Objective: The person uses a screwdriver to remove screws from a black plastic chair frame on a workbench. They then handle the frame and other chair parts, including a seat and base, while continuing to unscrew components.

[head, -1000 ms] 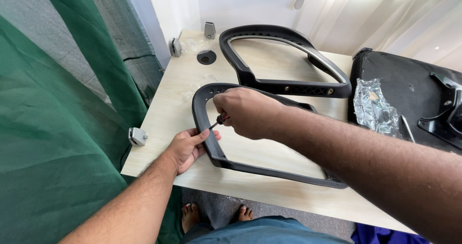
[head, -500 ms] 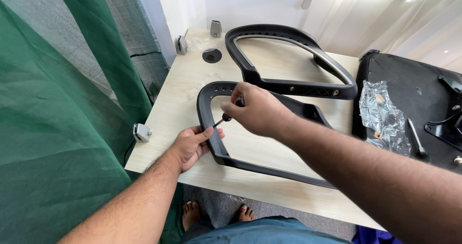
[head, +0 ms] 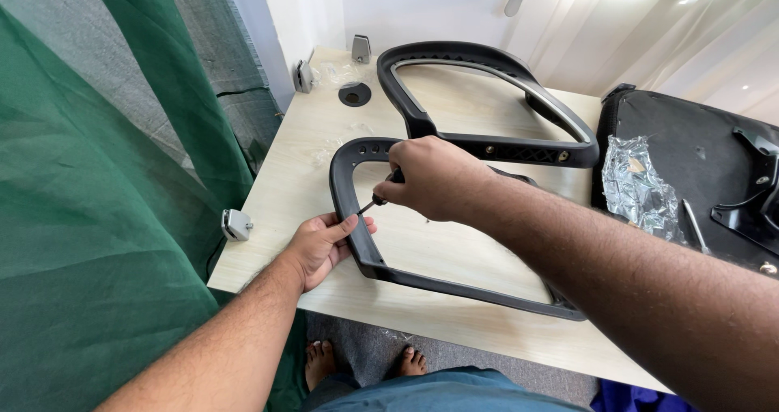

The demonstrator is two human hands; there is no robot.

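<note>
The left hand (head: 324, 245) grips the near left side of a black plastic frame (head: 454, 286) that lies flat on a light wooden table (head: 284, 185), fingers curled around the bar and thumb resting on its top edge. The right hand (head: 434, 176) is closed around the handle of a small screwdriver (head: 377, 201), whose thin shaft slants down and left toward the frame's inner edge, close to the left thumb; whether the tip touches the frame cannot be told. The frame sits near the table's front edge, its far corner hidden under the right hand.

Behind it, a second and larger black frame (head: 487, 95) lies on the table, its near bar just beside the right hand. A round black cable hole (head: 355, 94) is cut into the tabletop near the far left corner, with metal brackets (head: 361, 48) close by, and another metal bracket (head: 236, 224) clings to the table's left edge. To the right rests a black seat base (head: 714, 160) with a crumpled clear plastic bag (head: 637, 189) on it. Green cloth (head: 97, 217) hangs along the left. Bare feet (head: 361, 363) show on the floor below the table
</note>
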